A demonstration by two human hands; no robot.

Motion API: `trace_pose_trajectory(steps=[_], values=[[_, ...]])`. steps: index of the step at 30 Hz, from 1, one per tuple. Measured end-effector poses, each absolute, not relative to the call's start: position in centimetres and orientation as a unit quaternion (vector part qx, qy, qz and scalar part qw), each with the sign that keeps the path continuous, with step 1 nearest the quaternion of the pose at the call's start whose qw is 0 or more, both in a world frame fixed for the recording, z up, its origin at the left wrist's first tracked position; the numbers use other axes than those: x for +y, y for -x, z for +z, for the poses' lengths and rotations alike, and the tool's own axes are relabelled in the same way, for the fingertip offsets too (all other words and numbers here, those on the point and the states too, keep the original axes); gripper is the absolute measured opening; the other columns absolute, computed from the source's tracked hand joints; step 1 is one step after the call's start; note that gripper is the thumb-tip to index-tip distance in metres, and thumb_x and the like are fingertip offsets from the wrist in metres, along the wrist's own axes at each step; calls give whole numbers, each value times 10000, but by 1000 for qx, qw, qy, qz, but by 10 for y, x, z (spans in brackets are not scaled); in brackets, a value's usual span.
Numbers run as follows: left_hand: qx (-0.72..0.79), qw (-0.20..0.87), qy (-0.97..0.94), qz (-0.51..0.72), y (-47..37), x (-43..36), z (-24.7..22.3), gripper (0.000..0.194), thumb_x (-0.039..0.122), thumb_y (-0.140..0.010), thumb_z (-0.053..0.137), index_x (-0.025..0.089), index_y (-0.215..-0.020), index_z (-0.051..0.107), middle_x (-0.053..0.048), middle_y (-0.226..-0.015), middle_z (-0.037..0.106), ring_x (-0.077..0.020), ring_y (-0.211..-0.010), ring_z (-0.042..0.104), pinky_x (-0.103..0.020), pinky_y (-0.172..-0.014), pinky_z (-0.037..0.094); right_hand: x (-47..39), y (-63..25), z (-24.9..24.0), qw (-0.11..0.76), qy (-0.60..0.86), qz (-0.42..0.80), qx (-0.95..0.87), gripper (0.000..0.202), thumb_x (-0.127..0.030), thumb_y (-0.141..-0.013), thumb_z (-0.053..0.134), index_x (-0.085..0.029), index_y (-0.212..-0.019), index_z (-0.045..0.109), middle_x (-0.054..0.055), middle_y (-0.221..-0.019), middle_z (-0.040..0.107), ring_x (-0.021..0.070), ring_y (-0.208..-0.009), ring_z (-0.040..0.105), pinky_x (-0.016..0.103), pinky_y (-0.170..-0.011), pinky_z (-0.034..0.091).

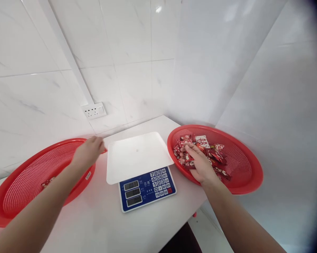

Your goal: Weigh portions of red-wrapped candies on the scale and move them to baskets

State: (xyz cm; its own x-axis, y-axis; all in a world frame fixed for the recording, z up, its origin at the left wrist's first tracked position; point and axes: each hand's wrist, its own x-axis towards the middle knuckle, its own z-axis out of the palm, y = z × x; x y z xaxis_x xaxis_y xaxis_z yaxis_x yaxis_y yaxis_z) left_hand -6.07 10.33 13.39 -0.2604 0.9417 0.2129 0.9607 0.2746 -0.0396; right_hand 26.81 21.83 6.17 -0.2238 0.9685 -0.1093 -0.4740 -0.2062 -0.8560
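Observation:
My right hand [199, 161] reaches into the red mesh basket [246, 165] on the right. Its fingers are stretched over small red snack packets [217, 155], with fingertips and thumb apart and touching the pile. My left hand [88, 151] is closed, between the left red basket [18, 186] and the scale's white pan [137, 154]. A small red thing [104, 151] sticks out past its fingers, mostly hidden. Nothing lies on the pan. Below it, the scale's blue panel [147, 189] has a keypad and lit displays.
The baskets and scale stand on a white table [100, 218] against a tiled wall [137, 84]. A wall socket [94, 111] sits behind the left basket. Some packets [48, 182] lie in the left basket, partly behind my forearm. A grey-white wall borders the right side.

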Motion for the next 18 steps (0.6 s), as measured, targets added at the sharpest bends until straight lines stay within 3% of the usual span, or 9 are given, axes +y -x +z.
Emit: trace_pose_trajectory(steps=[4, 8, 13, 16, 18], values=[[-846, 126, 519, -21, 96, 53, 144, 380, 294, -925, 197, 132, -956, 540, -111, -855, 586, -320, -869, 587, -432, -608, 504, 216, -255, 70, 485, 319, 741, -339, 294, -373, -642, 730, -236, -846, 569, -45, -708, 587, 87, -606, 548, 187, -475, 419], [-835, 135, 533, -24, 95, 40, 126, 466, 398, -916, 248, 82, -1156, 492, -182, -1117, 574, -388, -1099, 506, -520, -811, 457, 213, -221, 75, 436, 321, 754, -372, 232, -381, -709, 653, -243, -848, 531, -45, -738, 561, 75, -598, 533, 181, -475, 408], [-792, 144, 586, -98, 55, 54, 89, 456, 436, -897, 345, 139, -1217, 478, -156, -1298, 501, -304, -1244, 409, -455, -988, 382, 221, -168, 73, 380, 349, 733, -443, 161, -350, -771, 588, -249, -891, 550, -5, -866, 570, 78, -617, 522, 171, -440, 383], [-746, 97, 622, -218, 22, 58, 73, 428, 448, -889, 387, 176, -1202, 494, -144, -1291, 512, -285, -1261, 401, -471, -1006, 373, 231, -146, 71, 338, 358, 718, -491, 268, -352, -811, 525, -241, -1053, 554, 45, -937, 591, 100, -632, 538, 197, -461, 419], [-728, 54, 633, -257, 3, 57, 66, 406, 438, -889, 400, 198, -1205, 488, -130, -1301, 506, -271, -1283, 379, -476, -1018, 364, 235, -138, 69, 316, 364, 703, -523, 402, -291, -825, 473, -218, -1220, 478, 81, -986, 606, 117, -641, 562, 229, -507, 457]])
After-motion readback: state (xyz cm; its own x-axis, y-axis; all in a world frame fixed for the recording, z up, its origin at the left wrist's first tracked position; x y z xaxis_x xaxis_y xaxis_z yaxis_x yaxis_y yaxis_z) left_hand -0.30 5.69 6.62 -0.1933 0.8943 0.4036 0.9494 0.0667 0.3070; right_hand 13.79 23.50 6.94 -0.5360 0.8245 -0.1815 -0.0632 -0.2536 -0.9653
